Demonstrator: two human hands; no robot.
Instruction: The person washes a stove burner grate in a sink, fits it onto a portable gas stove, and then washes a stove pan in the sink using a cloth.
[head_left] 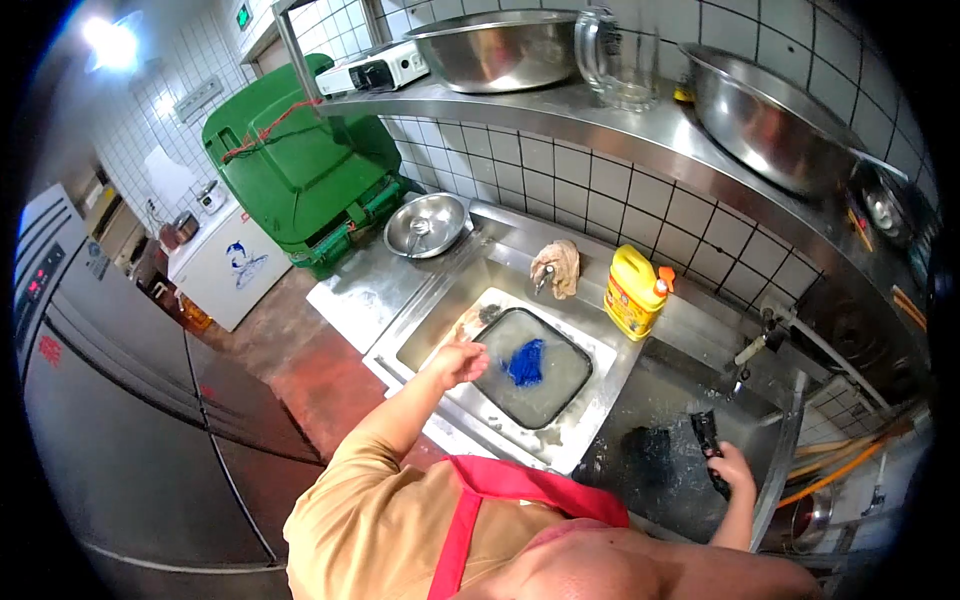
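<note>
My left hand (460,363) hovers beside the left edge of a black-rimmed tray (560,408), its fingers loosely bent and nothing visible in them. Cloudy water fills the tray, and a crumpled blue cloth (524,362) lies in it. The tray rests on a white board or larger tray (598,357) over the left sink basin. Over the right basin (625,425), my right hand (735,467) is closed around a long, dark, wrinkled-looking object (705,432) whose exact kind I cannot make out. Another dark patch (645,447) shows in that basin.
A yellow jug with an orange cap (632,295) stands behind the basins, near a tap draped with a brown rag (562,268). A steel bowl (425,226) sits at the back left. Above runs a metal shelf (540,110) with basins and a glass jug (625,65).
</note>
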